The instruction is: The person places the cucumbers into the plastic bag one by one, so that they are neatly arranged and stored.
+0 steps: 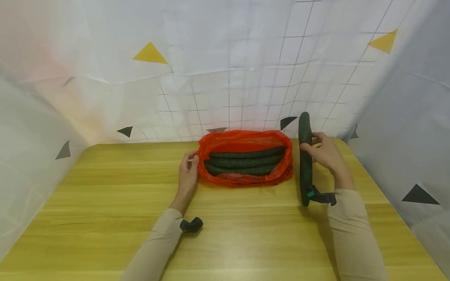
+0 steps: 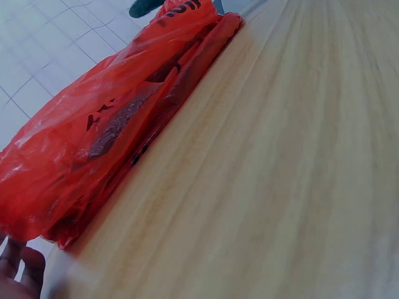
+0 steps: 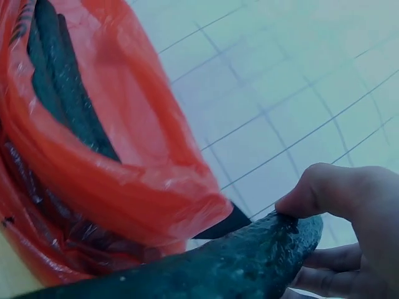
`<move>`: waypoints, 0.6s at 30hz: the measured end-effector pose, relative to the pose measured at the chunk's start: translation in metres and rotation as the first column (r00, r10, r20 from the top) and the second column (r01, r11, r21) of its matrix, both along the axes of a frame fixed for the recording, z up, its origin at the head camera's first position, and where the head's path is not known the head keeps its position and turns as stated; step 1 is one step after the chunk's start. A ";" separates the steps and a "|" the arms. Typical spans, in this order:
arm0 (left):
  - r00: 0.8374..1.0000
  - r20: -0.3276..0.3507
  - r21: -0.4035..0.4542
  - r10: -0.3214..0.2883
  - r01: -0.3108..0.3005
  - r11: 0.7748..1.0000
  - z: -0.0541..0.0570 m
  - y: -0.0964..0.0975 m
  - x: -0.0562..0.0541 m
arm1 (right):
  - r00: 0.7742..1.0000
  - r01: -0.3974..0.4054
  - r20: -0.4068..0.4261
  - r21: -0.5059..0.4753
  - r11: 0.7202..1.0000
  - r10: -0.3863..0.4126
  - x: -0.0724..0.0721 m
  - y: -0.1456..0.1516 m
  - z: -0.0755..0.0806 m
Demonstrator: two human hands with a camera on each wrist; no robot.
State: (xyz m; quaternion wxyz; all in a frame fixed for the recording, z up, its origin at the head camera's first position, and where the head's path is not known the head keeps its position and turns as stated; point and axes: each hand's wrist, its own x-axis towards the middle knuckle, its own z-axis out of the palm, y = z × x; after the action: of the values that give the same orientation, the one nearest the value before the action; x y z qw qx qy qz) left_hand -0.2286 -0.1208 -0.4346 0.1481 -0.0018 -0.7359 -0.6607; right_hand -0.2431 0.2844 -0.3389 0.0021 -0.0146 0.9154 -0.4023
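Note:
A red plastic bag (image 1: 242, 181) lies with its mouth open at the back of the table, and several dark green cucumbers (image 1: 246, 162) lie side by side inside. At its left end, my left hand (image 1: 187, 171) holds the bag's edge, with thumb and fingers right at the plastic. My right hand (image 1: 325, 152) grips another cucumber (image 1: 305, 168) just right of the bag, thumb on one side and fingers on the other. That cucumber points lengthwise from the wall toward me. In the right wrist view, the thumb presses near the end of the held cucumber (image 3: 218, 268).
The wooden table (image 1: 105, 218) reaches back to a white sheet wall (image 1: 211, 86) with grid lines and yellow and black triangles. More sheeting stands along both sides. Each wrist carries a small black camera mount (image 1: 191, 225).

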 end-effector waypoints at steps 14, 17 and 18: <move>0.999 0.033 0.017 -0.032 0.032 0.999 0.012 0.000 0.007 | 0.985 0.101 -0.130 -0.097 0.990 -0.113 0.009 -0.007 0.013; 0.998 0.043 0.010 -0.040 0.040 0.999 0.022 0.002 0.013 | 0.977 0.123 -0.158 -0.141 0.982 -0.145 0.010 -0.008 0.017; 0.998 0.044 0.004 -0.039 0.038 0.999 0.025 0.003 0.015 | 0.973 0.133 -0.166 -0.157 0.979 -0.159 0.010 -0.009 0.018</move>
State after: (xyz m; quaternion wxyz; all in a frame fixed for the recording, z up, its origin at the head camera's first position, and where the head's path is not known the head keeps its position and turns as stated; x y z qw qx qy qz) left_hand -0.2139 -0.1179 -0.4091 0.1190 -0.0010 -0.7378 -0.6645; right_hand -0.2331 0.2758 -0.3210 -0.1102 0.0169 0.8788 -0.4640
